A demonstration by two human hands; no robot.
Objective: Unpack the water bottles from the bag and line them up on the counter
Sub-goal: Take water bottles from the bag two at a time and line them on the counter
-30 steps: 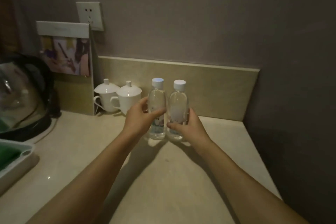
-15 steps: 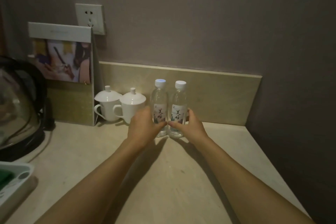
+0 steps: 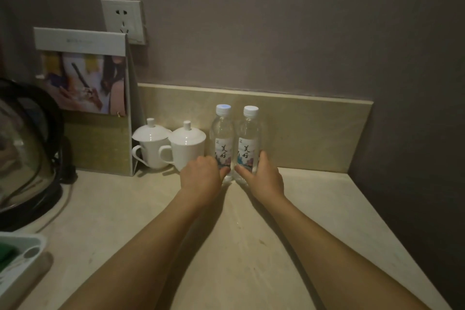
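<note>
Two clear water bottles with white caps stand upright side by side on the beige counter (image 3: 251, 246), close to the backsplash. My left hand (image 3: 201, 180) grips the base of the left bottle (image 3: 222, 138), thumb across its front. The lower part of the right bottle (image 3: 249, 141) is held by my right hand (image 3: 263, 177), fingers round its right side. Both labels face me. The bottles touch or nearly touch each other. No bag is in view.
Two white lidded cups (image 3: 185, 147) stand just left of the bottles. A standing card (image 3: 85, 98) leans at the back left under a wall socket (image 3: 123, 20). A glass kettle (image 3: 25, 148) and a white tray (image 3: 17, 257) fill the left edge. A dark wall bounds the right.
Both bottles moved back toward the backsplash and now stand on the counter with labels facing me. My hands slid lower on them.
</note>
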